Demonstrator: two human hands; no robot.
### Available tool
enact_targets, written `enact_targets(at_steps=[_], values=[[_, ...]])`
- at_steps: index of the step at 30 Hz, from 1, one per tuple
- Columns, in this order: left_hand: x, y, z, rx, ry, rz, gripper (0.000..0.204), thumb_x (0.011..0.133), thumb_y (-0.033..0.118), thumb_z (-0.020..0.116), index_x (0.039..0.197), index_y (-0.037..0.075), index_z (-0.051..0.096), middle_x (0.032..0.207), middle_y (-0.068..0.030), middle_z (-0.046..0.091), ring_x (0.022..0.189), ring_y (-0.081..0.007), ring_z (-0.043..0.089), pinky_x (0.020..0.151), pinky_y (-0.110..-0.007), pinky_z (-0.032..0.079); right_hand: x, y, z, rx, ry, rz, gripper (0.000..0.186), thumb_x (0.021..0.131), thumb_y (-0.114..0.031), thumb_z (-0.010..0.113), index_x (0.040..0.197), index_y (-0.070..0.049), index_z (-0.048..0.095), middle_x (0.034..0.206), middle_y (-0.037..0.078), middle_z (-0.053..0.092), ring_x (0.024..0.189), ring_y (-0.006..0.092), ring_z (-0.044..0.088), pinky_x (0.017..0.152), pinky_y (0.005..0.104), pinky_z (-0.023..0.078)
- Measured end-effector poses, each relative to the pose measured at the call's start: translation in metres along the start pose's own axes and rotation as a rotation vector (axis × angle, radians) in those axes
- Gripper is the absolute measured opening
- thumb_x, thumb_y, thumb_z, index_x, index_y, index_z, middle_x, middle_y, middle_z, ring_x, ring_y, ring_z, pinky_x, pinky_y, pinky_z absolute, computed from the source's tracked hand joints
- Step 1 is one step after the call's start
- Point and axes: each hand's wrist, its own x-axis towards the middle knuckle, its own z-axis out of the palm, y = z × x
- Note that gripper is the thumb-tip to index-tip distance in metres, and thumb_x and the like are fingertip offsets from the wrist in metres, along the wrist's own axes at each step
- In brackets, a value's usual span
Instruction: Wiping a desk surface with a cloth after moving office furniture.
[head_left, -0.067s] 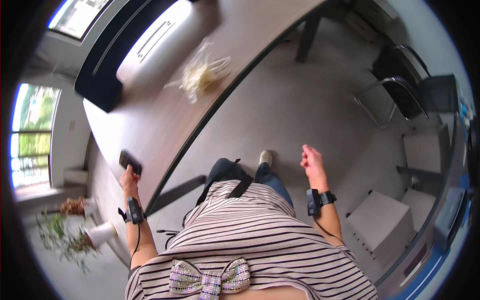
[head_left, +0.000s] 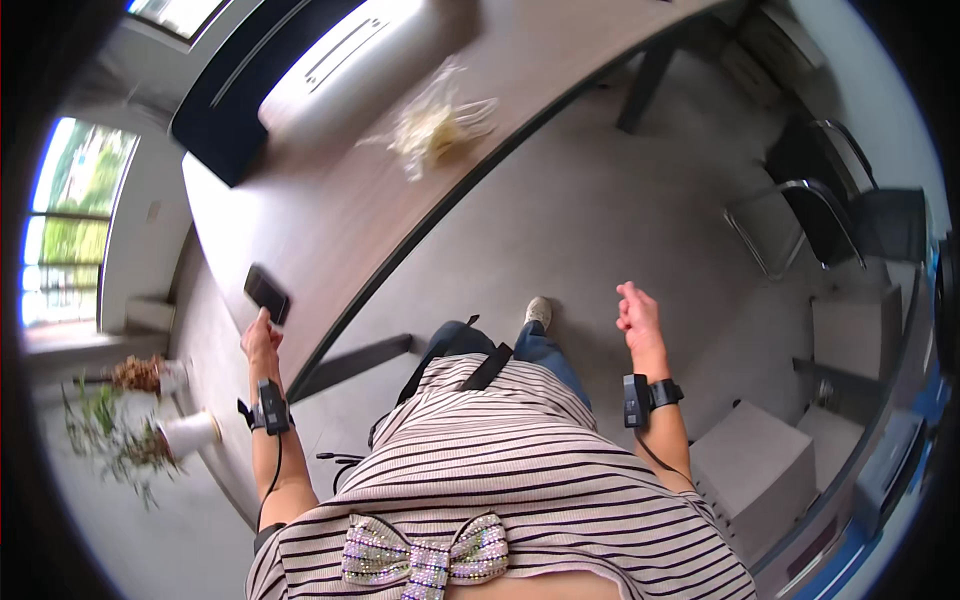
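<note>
A dark phone (head_left: 267, 293) lies on the wooden table (head_left: 330, 240) near its left end. My left hand (head_left: 261, 343) is just below it with curled fingers, the forefinger tip close to or touching the phone's lower edge. My right hand (head_left: 637, 325) hangs over the floor right of my legs, fingers loosely curled, holding nothing visible. Both wrists carry strapped black devices. Higher on the table lies a crumpled clear plastic bag (head_left: 433, 128) with something pale yellow inside.
A long black object (head_left: 215, 130) stands along the table's far side. Potted plants (head_left: 185, 435) are at lower left by a window. A black chair with metal arms (head_left: 800, 210) and grey boxes (head_left: 750, 460) are on the right. A table leg (head_left: 350, 365) angles below the edge.
The whole view has shifted, with the table higher in the picture. My left hand has come away from the phone's body, leaving it on the tabletop.
</note>
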Motion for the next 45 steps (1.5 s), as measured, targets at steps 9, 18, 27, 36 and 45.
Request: enact_targets(at_steps=[9,18,27,36,45], values=[[-0.106,0.02,0.02,0.035,-0.099,0.0,0.026,0.075,0.028,0.05,0.057,0.01,0.041,0.045,0.0024,0.033,0.033,-0.009,0.032,0.033,-0.025,0.035,0.006,-0.027,-0.022,-0.336,-0.089,0.058,0.042,0.081,-0.042,0.038,0.063,-0.006,0.05,0.044,-0.003,0.037,0.033,0.005,0.029,0.031,0.0192,0.026],[-0.121,-0.041,-0.04,0.228,-0.113,-0.207,0.03,0.08,0.031,0.042,0.06,0.008,0.041,0.045,0.0026,0.03,0.033,-0.009,0.029,0.032,-0.025,0.03,0.004,-0.016,0.008,0.028,-0.204,0.189,0.031,0.083,-0.035,0.039,0.076,-0.008,0.053,0.052,-0.004,0.044,0.042,0.0046,0.038,0.04,0.0194,0.034],[-0.118,-0.051,-0.06,0.261,-0.015,-0.344,0.034,0.074,0.006,0.04,0.108,0.002,0.044,0.055,-0.0009,0.041,0.041,-0.009,0.037,0.039,-0.024,0.038,-0.002,-0.015,0.021,-0.021,-0.212,0.241,0.03,0.085,-0.033,0.035,0.081,-0.009,0.053,0.056,-0.004,0.047,0.043,0.0046,0.039,0.044,0.0204,0.035],[-0.112,-0.006,-0.034,0.537,-0.417,-0.106,0.03,0.076,0.013,0.046,0.103,0.0,0.048,0.066,-0.0014,0.049,0.048,-0.0072,0.045,0.045,-0.02,0.041,-0.015,-0.013,0.034,-0.052,-0.307,0.234,0.022,0.081,-0.023,0.044,0.094,-0.007,0.05,0.066,0.001,0.052,0.048,0.0066,0.042,0.043,0.0198,0.036],[-0.115,0.015,-0.081,0.627,-0.351,-0.106,0.028,0.078,0.014,0.047,0.103,0.002,0.048,0.069,-0.0009,0.05,0.048,-0.0058,0.045,0.045,-0.019,0.041,-0.046,-0.027,0.067,-0.238,-0.406,0.177,0.021,0.076,-0.022,0.051,0.087,-0.004,0.053,0.066,0.003,0.053,0.05,0.0068,0.044,0.044,0.0193,0.036]])
